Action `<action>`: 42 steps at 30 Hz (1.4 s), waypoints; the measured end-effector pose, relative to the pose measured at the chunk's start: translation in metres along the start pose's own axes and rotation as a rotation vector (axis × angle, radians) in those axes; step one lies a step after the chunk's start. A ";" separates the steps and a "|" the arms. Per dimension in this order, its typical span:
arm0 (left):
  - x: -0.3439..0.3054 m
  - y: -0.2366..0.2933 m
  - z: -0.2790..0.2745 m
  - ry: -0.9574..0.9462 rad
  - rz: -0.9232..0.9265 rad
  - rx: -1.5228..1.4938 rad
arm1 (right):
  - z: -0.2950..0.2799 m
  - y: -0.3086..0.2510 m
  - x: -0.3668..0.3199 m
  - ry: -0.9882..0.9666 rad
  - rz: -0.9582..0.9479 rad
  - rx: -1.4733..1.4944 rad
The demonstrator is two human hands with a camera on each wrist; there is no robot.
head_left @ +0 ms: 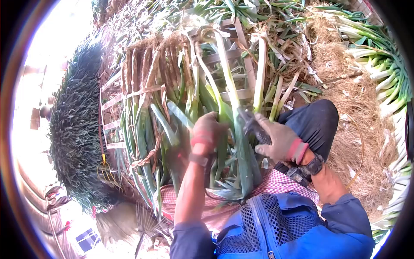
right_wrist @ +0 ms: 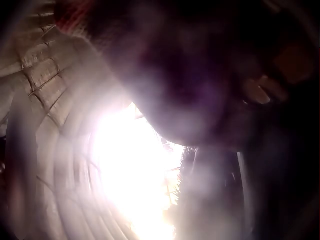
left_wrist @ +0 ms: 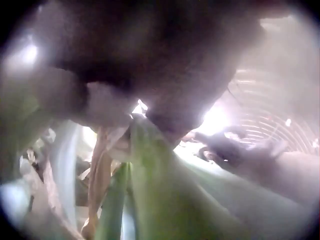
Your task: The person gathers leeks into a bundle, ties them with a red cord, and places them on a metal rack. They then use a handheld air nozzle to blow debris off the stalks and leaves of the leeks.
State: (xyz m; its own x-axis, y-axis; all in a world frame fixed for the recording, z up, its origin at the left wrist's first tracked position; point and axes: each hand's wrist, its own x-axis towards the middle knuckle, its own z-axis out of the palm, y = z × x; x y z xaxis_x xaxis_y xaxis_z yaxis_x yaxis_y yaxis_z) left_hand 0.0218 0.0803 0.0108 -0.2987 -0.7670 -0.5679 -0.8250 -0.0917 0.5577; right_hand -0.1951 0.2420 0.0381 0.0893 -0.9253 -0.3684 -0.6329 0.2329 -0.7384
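My gloved left hand [head_left: 209, 129] grips a green onion [head_left: 227, 75] around its leafy part. Its pale stalk leans up and away, and its long leaves run down toward my lap. The left wrist view shows the dark glove [left_wrist: 165, 65] close over a broad green leaf [left_wrist: 155, 175]. Just to the right of the stalk, my gloved right hand [head_left: 280, 140] holds a dark hand tool [head_left: 256, 127], its front end beside the onion. The right wrist view is mostly dark and glaring, with the tool hidden there.
Several unpeeled green onions with brown roots [head_left: 151, 45] lie on a slatted rack [head_left: 113, 102] to the left. A tall leafy pile [head_left: 77, 125] stands farther left. Root trimmings [head_left: 345, 134] and a row of white-stalked onions [head_left: 386, 82] lie right. A thin yellow hose [head_left: 361, 146] curves beside my knee.
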 end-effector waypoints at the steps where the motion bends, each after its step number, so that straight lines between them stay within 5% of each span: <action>1: -0.005 -0.002 0.002 0.031 0.105 0.145 | -0.003 0.000 0.004 0.010 0.012 0.014; 3: -0.011 -0.008 0.025 0.002 0.283 0.584 | -0.003 0.000 0.007 0.022 -0.094 0.078; 5: -0.033 0.002 0.040 -0.062 0.151 0.569 | -0.002 -0.003 0.012 -0.056 -0.178 0.041; 9: -0.044 0.006 0.050 -0.093 0.270 0.529 | -0.022 -0.021 0.040 -0.063 0.099 -0.223; 11: -0.033 -0.015 0.029 -0.142 0.145 -0.244 | -0.018 -0.012 0.049 -0.052 0.116 -0.227; 13: -0.012 -0.015 0.011 0.032 -0.021 -0.777 | -0.015 -0.005 0.051 -0.040 0.132 -0.230; 15: 0.007 -0.012 0.001 0.217 -0.202 -0.096 | -0.015 -0.007 0.051 -0.018 0.127 -0.210; 18: 0.048 -0.019 0.031 0.265 -0.239 -0.007 | -0.019 -0.025 0.047 -0.111 0.169 -0.200; 23: 0.109 -0.057 0.063 0.133 -0.249 -0.549 | -0.008 -0.018 0.051 -0.149 0.145 -0.179; 24: 0.129 -0.092 0.080 0.106 0.078 -0.681 | -0.008 -0.016 0.051 -0.147 0.144 -0.177; 25: 0.109 -0.063 0.061 0.075 0.412 -0.800 | -0.008 -0.013 0.051 -0.140 0.137 -0.174; 26: 0.081 -0.035 0.043 -0.062 -0.181 -1.157 | -0.009 -0.011 0.051 -0.133 0.131 -0.171; 27: 0.069 -0.024 0.032 -0.062 -0.184 -1.152 | -0.009 -0.010 0.050 -0.133 0.132 -0.166; 31: 0.049 0.011 -0.014 -0.001 0.052 -0.580 | -0.005 0.004 0.046 -0.105 0.111 -0.149; 34: 0.058 0.037 -0.079 0.112 0.149 -0.556 | -0.007 0.001 0.046 -0.076 0.100 -0.152; 36: 0.101 0.021 -0.170 0.064 0.705 -0.616 | -0.010 -0.001 0.047 -0.112 0.138 -0.172; 37: 0.077 0.068 -0.201 0.321 0.381 -0.631 | -0.010 -0.001 0.048 -0.137 0.151 -0.144; 39: 0.058 0.095 -0.262 0.336 0.654 -0.607 | -0.007 0.000 0.051 -0.163 0.152 -0.122; 41: 0.059 0.137 -0.266 0.542 0.521 -1.064 | 0.003 0.012 0.053 -0.035 0.036 -0.028; 42: 0.061 0.119 -0.260 0.475 0.637 -0.937 | 0.004 0.012 0.051 0.037 0.009 0.008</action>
State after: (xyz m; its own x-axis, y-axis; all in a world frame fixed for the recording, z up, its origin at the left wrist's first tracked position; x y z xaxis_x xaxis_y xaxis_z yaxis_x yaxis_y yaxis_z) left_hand 0.0305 -0.1419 0.1997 -0.1563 -0.9787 0.1327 0.1262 0.1135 0.9855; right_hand -0.1955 0.1991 0.0081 0.0554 -0.9335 -0.3543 -0.6272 0.2436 -0.7398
